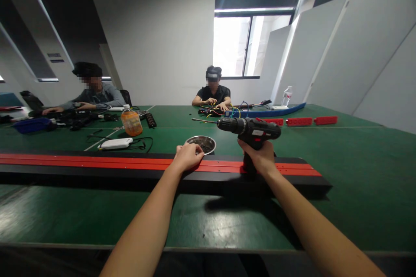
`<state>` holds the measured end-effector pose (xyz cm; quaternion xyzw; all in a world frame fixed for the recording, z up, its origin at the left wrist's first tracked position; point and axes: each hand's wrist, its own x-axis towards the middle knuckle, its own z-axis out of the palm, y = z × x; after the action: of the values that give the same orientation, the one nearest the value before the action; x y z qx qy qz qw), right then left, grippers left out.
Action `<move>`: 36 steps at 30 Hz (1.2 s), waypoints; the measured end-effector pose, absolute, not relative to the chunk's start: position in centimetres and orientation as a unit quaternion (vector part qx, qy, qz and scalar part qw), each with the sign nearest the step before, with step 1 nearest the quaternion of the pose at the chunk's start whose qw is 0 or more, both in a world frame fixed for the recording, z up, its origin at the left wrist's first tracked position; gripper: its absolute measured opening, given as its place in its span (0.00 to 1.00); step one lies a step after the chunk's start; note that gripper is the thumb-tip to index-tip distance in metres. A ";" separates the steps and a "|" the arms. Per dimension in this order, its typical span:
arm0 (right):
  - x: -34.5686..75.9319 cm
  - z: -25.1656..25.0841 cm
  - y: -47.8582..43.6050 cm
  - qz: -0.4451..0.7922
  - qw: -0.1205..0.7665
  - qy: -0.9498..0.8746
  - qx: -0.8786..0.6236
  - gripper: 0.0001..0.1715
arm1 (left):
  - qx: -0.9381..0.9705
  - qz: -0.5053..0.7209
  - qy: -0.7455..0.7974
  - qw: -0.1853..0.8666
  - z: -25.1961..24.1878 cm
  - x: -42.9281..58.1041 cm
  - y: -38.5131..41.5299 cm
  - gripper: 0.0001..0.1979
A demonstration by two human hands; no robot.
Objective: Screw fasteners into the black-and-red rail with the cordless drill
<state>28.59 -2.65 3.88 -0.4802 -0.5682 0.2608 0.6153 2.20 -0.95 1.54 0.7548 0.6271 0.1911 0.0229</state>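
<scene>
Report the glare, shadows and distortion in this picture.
Head view: the dark-framed glass window is blown out; head view: glare patches near the front of the glossy green tabletop; head view: dark shadow below the black pistol-shaped drill; head view: tall white panels slant, suggesting wide-angle distortion.

Long rail lies L–R across desk, nr. front edge. Bowl w/ small parts sits just behind rail. L hand at bowl's front rim; R hand w/ drill over rail's R part. Device behind rail, L of bowl; bottle behind device. Bars in row, rear R. Co-workers at far side: one L, one approx. ctr..
</scene>
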 end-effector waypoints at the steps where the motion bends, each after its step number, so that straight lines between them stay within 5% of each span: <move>1: 28.5 3.9 -2.9 0.241 0.608 -0.576 -0.491 0.25 | 0.753 0.200 0.626 0.035 1.5 2.1 -0.9 0.14; 19: 28.6 4.2 -3.4 0.225 0.601 -0.592 -0.488 0.25 | 0.535 0.718 0.298 0.330 7.3 2.2 -2.9 0.13; 36: 28.6 4.3 -3.7 0.199 0.594 -0.606 -0.489 0.24 | 0.502 0.782 0.239 0.282 8.9 3.8 -4.0 0.11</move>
<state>28.56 -3.68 4.34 -0.4891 -0.6064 0.1992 0.5945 3.76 -3.98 8.95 0.5017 0.2393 0.7821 0.2819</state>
